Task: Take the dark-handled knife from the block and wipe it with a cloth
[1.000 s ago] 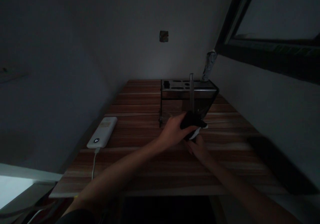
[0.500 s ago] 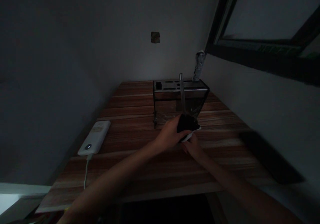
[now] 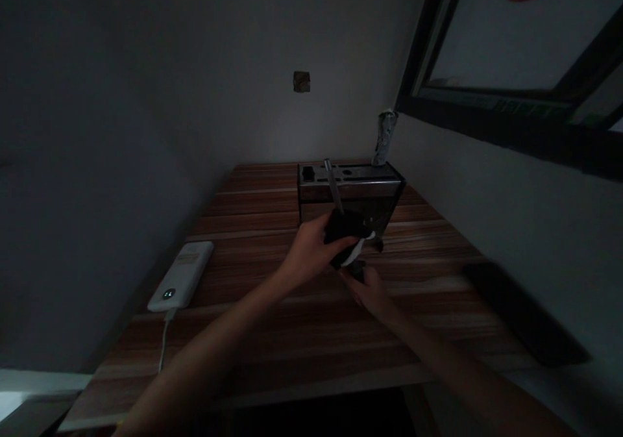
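My left hand (image 3: 314,249) is closed around a black cloth (image 3: 341,228) with a white edge, bunched over a long, narrow metal tool (image 3: 333,186). The tool's grey shaft sticks out of the cloth away from me; whether it is a blade or a rod is too dark to tell. Just below the cloth, my right hand (image 3: 370,291) grips the tool's dark handle (image 3: 357,270). Behind both hands stands a metal-topped knife holder (image 3: 363,172) with slots in its top. A grey, mottled upright piece (image 3: 384,138) rises at its right end.
On the left of the wood-patterned table (image 3: 243,229) lies a white power bank (image 3: 182,274) with a plugged-in cable (image 3: 163,349). A dark flat object (image 3: 525,313) lies at the right edge. Walls border the table, and a dark frame (image 3: 487,115) juts out upper right.
The metal tool has tilted to the left, and my left hand with the cloth has shifted left and slightly up. More of the dark handle shows at my right hand. The view has tipped slightly.
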A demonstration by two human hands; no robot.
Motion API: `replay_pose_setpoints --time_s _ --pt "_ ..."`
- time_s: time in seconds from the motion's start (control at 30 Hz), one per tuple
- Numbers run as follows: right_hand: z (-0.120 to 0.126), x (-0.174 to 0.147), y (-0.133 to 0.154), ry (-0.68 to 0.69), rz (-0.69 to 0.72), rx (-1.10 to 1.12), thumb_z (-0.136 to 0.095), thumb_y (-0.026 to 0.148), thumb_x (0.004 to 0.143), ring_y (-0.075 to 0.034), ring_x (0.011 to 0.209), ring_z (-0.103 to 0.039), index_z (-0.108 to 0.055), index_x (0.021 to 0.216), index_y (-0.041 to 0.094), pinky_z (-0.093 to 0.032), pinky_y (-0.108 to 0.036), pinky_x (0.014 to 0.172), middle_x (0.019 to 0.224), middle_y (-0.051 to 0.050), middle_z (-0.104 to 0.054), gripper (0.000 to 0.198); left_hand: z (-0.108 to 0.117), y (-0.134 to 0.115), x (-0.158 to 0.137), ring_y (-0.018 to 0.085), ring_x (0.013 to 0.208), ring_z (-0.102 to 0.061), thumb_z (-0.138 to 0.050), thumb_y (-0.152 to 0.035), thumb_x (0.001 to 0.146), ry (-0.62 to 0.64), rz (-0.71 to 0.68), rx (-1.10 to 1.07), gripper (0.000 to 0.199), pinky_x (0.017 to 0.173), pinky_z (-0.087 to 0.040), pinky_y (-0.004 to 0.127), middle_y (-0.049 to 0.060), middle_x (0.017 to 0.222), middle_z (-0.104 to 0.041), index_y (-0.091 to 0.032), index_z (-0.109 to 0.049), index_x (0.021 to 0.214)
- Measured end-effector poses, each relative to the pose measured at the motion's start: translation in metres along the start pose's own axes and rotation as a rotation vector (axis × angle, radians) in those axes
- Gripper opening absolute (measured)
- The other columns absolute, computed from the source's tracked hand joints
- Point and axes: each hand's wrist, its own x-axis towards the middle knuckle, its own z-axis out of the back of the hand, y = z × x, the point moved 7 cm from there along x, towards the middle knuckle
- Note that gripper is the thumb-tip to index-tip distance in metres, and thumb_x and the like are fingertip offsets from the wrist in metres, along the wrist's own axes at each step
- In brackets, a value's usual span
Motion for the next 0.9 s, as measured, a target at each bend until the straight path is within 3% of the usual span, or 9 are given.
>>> replay_pose_setpoints --time_s 0.3,0.5,0.9 --pt "-0.001 -0.003 0.009 -0.017 0.097 -0.145 -0.056 0.046 0.077 -0.012 0.049 -0.049 -0.057 0.062 0.017 -0.038 -0.022 0.047 0.049 0.002 -0.049 0.032 0.054 -0.023 0.005 0.018 0.073 -0.062 -0.07 -0.035 0.065 -0.239 -0.001 -0.095 0.03 0.063 -0.048 0.026 0.003 0.079 -0.068 -0.014 -0.065 0.085" --pt "-0.004 -0.002 0.01 -0.008 0.133 -0.172 -0.056 0.045 0.076 -0.013 0.054 -0.051 -0.059 0.064 0.016 -0.042 -0.023 0.054 0.057 0.001 -0.056 0.031 0.083 -0.027 0.002 0.018 0.075 -0.063 -0.072 -0.038 0.064 -0.387 -0.034 -0.186 0.032 0.064 -0.049 0.026 0.003 0.079 -0.068 -0.015 -0.065 0.085" --pt "-0.005 -0.004 0.01 0.019 0.122 -0.163 -0.058 0.042 0.076 -0.013 0.054 -0.051 -0.06 0.063 0.016 -0.041 -0.023 0.053 0.056 0.001 -0.054 0.029 0.097 -0.02 0.0 0.02 0.081 -0.065 -0.073 -0.046 0.062 -0.518 -0.068 -0.321 0.04 0.069 -0.052 0.027 0.005 0.084 -0.069 -0.016 -0.064 0.087"
